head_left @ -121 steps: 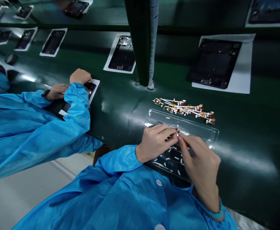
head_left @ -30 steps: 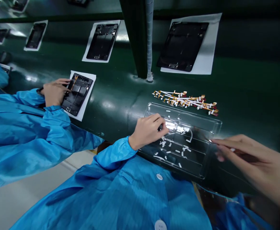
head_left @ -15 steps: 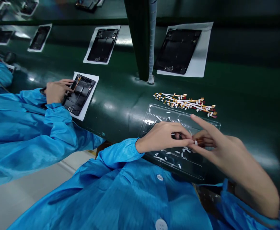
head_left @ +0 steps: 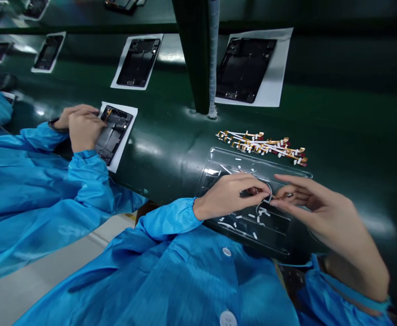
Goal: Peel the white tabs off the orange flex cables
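In the head view, the left hand (head_left: pixel 235 194) and right hand (head_left: pixel 316 201) pinched a small strip (head_left: pixel 276 198) between narrowed fingertips, at three o'clock from the left hand, above the clear tray (head_left: pixel 278 233); orange-and-white flex strips (head_left: pixel 263 146) lay at the tray's twelve o'clock.

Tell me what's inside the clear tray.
White scraps lie scattered in the tray, toward both far and near edges. The left hand covers part of the middle, the right hand part of the right end; anything beneath is hidden.
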The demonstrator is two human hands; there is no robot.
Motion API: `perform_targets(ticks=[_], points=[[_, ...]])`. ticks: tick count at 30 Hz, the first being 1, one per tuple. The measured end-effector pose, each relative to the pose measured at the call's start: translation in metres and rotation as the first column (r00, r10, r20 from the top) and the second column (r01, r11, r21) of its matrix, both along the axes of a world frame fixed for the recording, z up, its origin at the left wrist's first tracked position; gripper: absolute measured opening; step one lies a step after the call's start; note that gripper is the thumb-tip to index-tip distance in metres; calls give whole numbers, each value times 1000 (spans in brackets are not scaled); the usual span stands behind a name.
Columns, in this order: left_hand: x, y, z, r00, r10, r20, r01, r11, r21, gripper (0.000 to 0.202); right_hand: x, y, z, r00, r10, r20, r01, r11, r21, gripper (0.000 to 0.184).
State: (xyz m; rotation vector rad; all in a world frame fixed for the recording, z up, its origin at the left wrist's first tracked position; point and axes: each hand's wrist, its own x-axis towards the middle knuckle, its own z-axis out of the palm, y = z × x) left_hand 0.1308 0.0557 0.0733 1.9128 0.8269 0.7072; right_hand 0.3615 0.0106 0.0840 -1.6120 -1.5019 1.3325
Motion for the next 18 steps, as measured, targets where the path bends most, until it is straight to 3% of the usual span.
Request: perform_targets(ticks=[2,7,9,12,18], points=[[-1,-1,0,999,19,50,-19,1000,-2,17,-4,-1,-3,1000,-11,5,11,1000,16,57],[-6,3,5,999,-5,46,13,984,-179,26,-14,1,-5,990,71,124,-84,991,100,67],[-7,5,6,999,-49,3,49,985,-163,30,-17,3,-4,977,134,165,-155,980,121,71],[-5,7,6,996,-86,-39,79,985,-152,20,-21,3,-4,954,167,250,-215,961,175,74],[-5,7,-5,984,151,96,-124,963,-238,17,-29,-2,0,935,30,353,-176,903,391,56]])
